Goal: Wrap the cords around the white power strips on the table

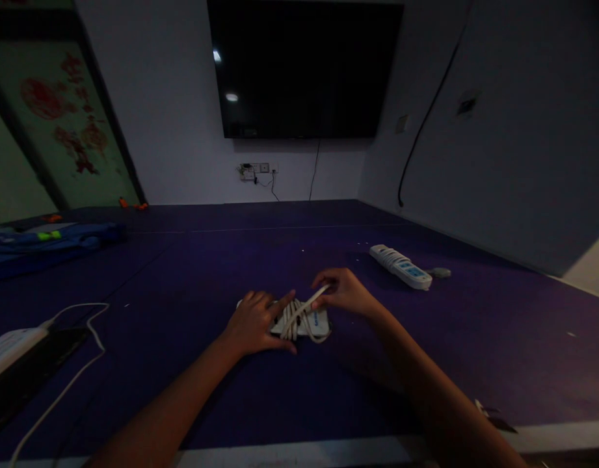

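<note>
Head view, white power strip: lies on the purple surface point(206, 273) in front of the person, between both hands; left end mostly covered, blue lettering on the right part of white power strip point(321, 319).
Pale cord: several turns wound around the strip's middle; one length of pale cord point(304, 307) slants up to the right, a loop hangs at the right end.
Left hand: left hand point(257, 325) spread over the strip's left end, index finger out toward the wraps, thumb along the near side.
Right hand: right hand point(345, 292) pinching the raised cord length, thumb and fingers together (fingertips partly hidden).
Second strip: second strip point(414, 275) off to the right, apart from the hands, white with blue panel, own cord wound round it; grey plug point(440, 273) just beside its near end.
Left side: white device point(16, 343) (cut by frame edge) next to a dark flat item point(50, 354); thin white cable point(98, 341) curls from the device.
Far left: blue cloth point(77, 239) on the surface.
Back wall: dark TV screen point(309, 71) above wall sockets point(255, 169).
Right wall: black cable point(428, 120) hanging.
</note>
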A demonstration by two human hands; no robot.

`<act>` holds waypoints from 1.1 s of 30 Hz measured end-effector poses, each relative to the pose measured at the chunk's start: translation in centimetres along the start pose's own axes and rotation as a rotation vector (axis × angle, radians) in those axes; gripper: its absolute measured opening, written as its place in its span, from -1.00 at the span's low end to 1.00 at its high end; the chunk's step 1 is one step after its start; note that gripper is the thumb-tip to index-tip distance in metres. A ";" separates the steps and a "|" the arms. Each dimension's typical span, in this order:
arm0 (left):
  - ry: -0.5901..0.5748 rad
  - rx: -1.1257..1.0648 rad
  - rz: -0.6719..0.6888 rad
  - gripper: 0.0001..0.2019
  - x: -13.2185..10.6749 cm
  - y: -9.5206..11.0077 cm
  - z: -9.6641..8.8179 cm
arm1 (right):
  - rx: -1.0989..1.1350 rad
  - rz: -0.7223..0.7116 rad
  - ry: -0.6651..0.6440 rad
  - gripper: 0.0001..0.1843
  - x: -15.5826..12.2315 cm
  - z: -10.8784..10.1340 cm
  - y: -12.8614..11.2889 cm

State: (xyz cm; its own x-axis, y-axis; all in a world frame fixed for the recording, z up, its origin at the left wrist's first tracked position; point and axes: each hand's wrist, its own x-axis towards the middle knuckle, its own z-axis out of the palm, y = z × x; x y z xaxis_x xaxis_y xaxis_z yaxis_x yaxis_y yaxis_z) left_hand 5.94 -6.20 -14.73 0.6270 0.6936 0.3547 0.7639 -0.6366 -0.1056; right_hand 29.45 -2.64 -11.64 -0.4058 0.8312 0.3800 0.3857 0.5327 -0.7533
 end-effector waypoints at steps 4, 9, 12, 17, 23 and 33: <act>0.003 0.024 0.005 0.00 0.0 -0.6 0.0 | 0.112 0.055 0.056 -0.64 0.0 -0.4 -0.4; 0.058 0.013 0.102 0.10 0.1 -0.1 0.6 | 0.013 -0.002 0.205 -0.67 0.3 0.6 -0.4; 0.174 -0.015 0.152 0.19 0.0 0.7 0.9 | 0.021 -0.013 0.234 -0.66 0.5 1.2 0.1; 0.267 -0.030 0.286 0.17 -0.2 1.7 0.6 | 0.017 -0.020 0.225 -0.65 0.6 1.9 0.9; 0.393 -0.077 0.324 0.11 -0.3 1.7 0.2 | -0.014 -0.005 0.187 -0.64 0.8 2.6 2.0; 0.523 -0.205 0.172 0.10 -0.4 2.6 0.2 | -0.003 -0.023 0.127 -0.60 1.1 3.6 2.8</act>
State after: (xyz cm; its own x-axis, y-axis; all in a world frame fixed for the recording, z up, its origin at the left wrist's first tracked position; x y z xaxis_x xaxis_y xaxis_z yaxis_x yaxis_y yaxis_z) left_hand 7.76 -8.05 -15.37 0.5412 0.3493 0.7649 0.5802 -0.8136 -0.0389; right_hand 27.05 -0.79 -15.26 -0.3065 0.8322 0.4621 0.3804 0.5521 -0.7420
